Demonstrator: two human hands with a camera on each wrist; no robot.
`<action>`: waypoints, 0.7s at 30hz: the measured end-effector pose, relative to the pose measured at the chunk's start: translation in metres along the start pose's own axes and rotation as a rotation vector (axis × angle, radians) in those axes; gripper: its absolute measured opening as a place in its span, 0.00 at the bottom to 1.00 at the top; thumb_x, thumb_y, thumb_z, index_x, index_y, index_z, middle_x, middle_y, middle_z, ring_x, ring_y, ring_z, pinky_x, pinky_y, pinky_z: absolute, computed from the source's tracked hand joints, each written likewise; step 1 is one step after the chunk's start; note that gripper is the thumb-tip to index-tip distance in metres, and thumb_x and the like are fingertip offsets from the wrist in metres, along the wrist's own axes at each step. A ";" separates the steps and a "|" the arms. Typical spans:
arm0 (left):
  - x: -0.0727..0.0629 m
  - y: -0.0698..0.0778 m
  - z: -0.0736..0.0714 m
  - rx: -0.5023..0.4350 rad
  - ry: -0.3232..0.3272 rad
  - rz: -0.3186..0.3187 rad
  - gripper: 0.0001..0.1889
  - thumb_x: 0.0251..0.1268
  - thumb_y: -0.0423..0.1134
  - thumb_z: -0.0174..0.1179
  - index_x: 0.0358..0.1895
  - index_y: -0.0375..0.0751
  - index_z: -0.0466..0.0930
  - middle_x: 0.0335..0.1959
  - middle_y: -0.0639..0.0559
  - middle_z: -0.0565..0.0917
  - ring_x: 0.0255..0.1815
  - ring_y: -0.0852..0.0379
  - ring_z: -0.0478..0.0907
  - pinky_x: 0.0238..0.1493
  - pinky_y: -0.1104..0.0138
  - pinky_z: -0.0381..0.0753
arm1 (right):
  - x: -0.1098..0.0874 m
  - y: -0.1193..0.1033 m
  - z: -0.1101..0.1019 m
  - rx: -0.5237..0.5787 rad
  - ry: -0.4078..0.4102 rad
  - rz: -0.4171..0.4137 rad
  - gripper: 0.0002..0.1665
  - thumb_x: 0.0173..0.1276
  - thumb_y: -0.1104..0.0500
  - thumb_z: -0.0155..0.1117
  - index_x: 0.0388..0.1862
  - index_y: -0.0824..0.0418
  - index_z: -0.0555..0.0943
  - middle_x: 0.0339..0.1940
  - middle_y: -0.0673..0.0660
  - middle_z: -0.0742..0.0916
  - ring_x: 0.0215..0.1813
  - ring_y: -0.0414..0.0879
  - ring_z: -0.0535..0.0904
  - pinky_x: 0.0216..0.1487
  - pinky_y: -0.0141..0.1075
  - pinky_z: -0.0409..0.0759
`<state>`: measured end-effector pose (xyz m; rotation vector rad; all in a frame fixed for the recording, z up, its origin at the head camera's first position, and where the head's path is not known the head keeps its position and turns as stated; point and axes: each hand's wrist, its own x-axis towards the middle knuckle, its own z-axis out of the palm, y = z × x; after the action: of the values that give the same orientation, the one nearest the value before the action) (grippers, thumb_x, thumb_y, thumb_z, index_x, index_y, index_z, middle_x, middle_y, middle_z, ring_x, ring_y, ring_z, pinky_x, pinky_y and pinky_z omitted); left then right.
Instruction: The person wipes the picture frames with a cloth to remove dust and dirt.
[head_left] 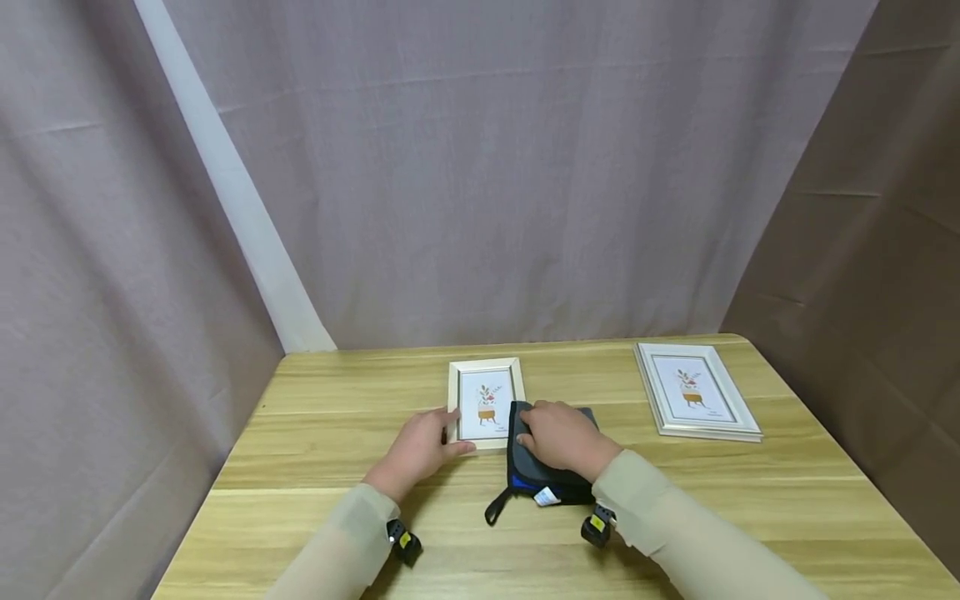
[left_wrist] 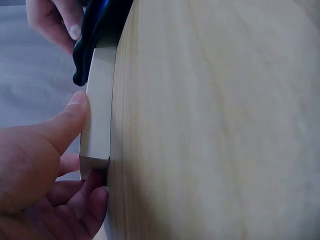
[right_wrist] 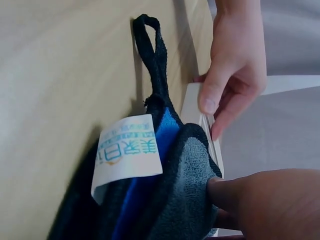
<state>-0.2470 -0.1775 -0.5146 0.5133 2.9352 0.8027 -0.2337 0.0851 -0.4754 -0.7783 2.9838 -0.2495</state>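
Note:
A cream picture frame (head_left: 487, 365) with a flower-vase print lies on the wooden table in the head view. My left hand (head_left: 420, 454) holds its lower left corner, thumb on top and fingers curled at the side and underneath, as the left wrist view shows at the frame's edge (left_wrist: 99, 107). My right hand (head_left: 558, 435) grips a folded grey and blue cleaning cloth (head_left: 551, 479) with black edging, its left part lying over the frame's lower right side. A black loop (right_wrist: 152, 55) and a white label (right_wrist: 127, 150) stick out from the cloth.
A second, silvery white picture frame (head_left: 701, 421) with a similar print lies at the table's right back. The wooden table (head_left: 345, 392) reaches back to a grey curtain (head_left: 480, 208), and brown fabric (head_left: 870, 333) hangs along the right.

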 end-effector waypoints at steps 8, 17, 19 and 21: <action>0.001 0.001 0.000 0.006 -0.008 0.004 0.41 0.70 0.57 0.76 0.76 0.34 0.78 0.73 0.32 0.80 0.59 0.46 0.83 0.69 0.48 0.81 | 0.022 0.005 -0.007 -0.022 -0.022 0.022 0.19 0.79 0.55 0.73 0.60 0.66 0.89 0.49 0.65 0.91 0.51 0.62 0.89 0.56 0.57 0.87; -0.001 -0.001 0.000 0.030 -0.004 0.013 0.41 0.70 0.59 0.75 0.77 0.35 0.78 0.74 0.32 0.79 0.50 0.46 0.84 0.65 0.51 0.83 | 0.045 0.013 -0.006 -0.042 -0.055 0.057 0.20 0.80 0.54 0.72 0.63 0.66 0.89 0.56 0.66 0.91 0.57 0.63 0.88 0.61 0.57 0.86; 0.000 -0.002 0.001 0.042 0.000 0.022 0.41 0.70 0.60 0.75 0.77 0.35 0.78 0.74 0.32 0.79 0.46 0.48 0.82 0.65 0.52 0.83 | 0.049 0.014 -0.007 -0.043 -0.047 0.058 0.19 0.80 0.54 0.73 0.60 0.66 0.89 0.54 0.66 0.91 0.56 0.63 0.88 0.61 0.57 0.86; 0.001 -0.002 0.001 0.044 0.001 0.024 0.41 0.70 0.60 0.75 0.77 0.36 0.78 0.75 0.32 0.78 0.43 0.48 0.83 0.63 0.52 0.83 | 0.052 0.015 -0.007 -0.042 -0.039 0.058 0.17 0.79 0.55 0.73 0.58 0.66 0.90 0.53 0.65 0.91 0.55 0.63 0.89 0.59 0.57 0.86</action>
<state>-0.2482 -0.1786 -0.5169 0.5522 2.9591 0.7431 -0.2872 0.0735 -0.4709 -0.6903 2.9787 -0.1675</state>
